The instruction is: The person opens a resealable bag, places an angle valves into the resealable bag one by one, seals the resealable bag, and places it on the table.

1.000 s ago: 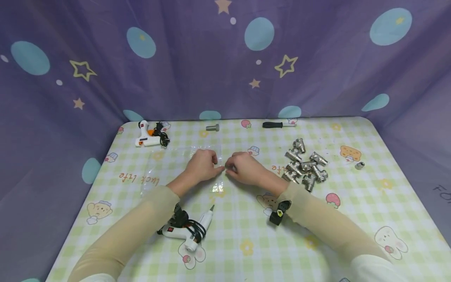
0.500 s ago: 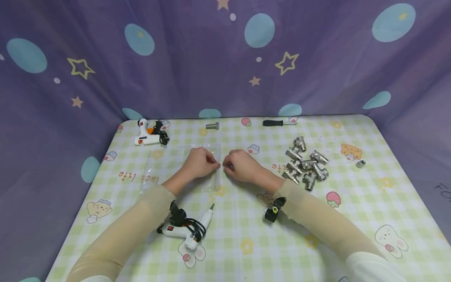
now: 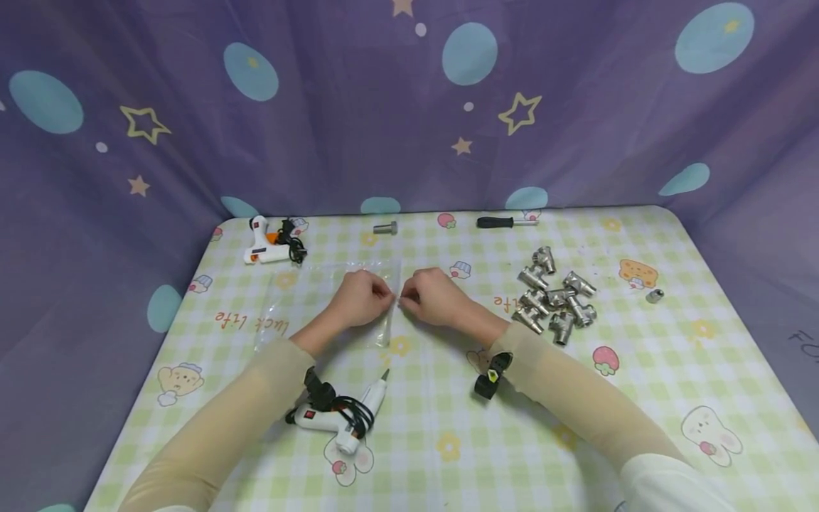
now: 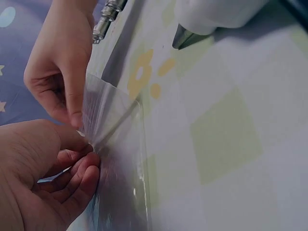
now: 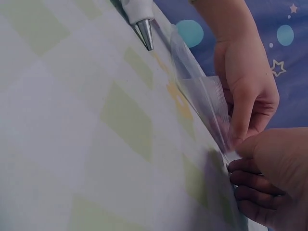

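Observation:
A clear plastic zip bag [image 3: 307,291] lies flat on the table, its right edge lifted between the two hands. My left hand [image 3: 362,299] pinches that edge between thumb and fingers. Facing it, my right hand [image 3: 435,297] pinches the same edge, thumb against the curled forefinger. The left wrist view shows the bag [image 4: 120,159] raised near its opening, with the fingertips of both hands almost meeting. From the right wrist, the ribbed strip of the bag [image 5: 211,101] is visible beside the left hand [image 5: 245,91].
One glue gun [image 3: 339,419] lies below the left forearm, another [image 3: 269,245] at the back left. A bolt [image 3: 385,228] and a screwdriver [image 3: 505,223] lie along the far edge. Several metal tee fittings [image 3: 559,299] are heaped right, with a small metal piece [image 3: 655,296] beyond.
Both hands have shifted slightly left along with the bag's lifted edge, and the right hand has moved a little up. The glue guns, fittings and tools have stayed put.

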Action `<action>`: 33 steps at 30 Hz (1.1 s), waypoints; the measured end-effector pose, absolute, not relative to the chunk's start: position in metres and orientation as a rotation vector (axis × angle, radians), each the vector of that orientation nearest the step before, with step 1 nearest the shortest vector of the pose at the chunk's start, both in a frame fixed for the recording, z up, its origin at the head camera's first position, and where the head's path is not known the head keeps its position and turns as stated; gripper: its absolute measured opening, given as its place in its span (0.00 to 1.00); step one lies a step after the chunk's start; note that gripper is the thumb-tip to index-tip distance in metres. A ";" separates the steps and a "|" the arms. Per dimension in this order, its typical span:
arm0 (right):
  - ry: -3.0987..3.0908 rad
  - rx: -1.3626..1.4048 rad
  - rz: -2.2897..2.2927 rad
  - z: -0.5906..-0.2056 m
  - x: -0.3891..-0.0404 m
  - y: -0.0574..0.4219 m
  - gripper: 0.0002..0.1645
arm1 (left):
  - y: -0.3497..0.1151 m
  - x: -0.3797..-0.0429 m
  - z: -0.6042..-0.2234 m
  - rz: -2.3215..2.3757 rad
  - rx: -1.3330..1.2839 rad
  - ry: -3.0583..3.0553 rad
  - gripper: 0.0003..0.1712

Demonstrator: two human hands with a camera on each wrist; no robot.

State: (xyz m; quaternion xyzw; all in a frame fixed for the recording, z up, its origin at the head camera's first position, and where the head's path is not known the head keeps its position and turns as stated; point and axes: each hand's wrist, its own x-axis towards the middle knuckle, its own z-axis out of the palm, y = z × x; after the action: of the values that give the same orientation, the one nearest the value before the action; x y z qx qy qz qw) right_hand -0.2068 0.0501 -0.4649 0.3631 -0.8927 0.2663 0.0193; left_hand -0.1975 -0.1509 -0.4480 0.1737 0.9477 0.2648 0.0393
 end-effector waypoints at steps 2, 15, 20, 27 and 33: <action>-2.777 1.108 0.859 -0.466 -0.208 0.049 0.09 | -0.151 -0.197 -0.448 0.821 0.538 2.907 0.08; -2.884 0.966 1.065 -0.466 -0.217 0.039 0.10 | -0.156 -0.196 -0.452 0.911 0.485 2.858 0.07; -2.912 0.894 1.122 -0.463 -0.218 0.039 0.07 | -0.156 -0.196 -0.450 0.904 0.491 2.853 0.08; -2.947 0.876 1.124 -0.463 -0.219 0.040 0.07 | -0.155 -0.195 -0.446 0.908 0.466 2.817 0.07; -2.933 0.888 1.140 -0.466 -0.220 0.043 0.08 | -0.155 -0.197 -0.449 0.891 0.498 2.785 0.07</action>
State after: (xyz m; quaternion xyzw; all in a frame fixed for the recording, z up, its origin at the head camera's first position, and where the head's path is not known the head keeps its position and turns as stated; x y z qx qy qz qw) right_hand -0.2196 0.0426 -0.4659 0.2710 -0.8952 0.3480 -0.0637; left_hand -0.1974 -0.1550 -0.4488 0.1672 0.9354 0.2991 0.0875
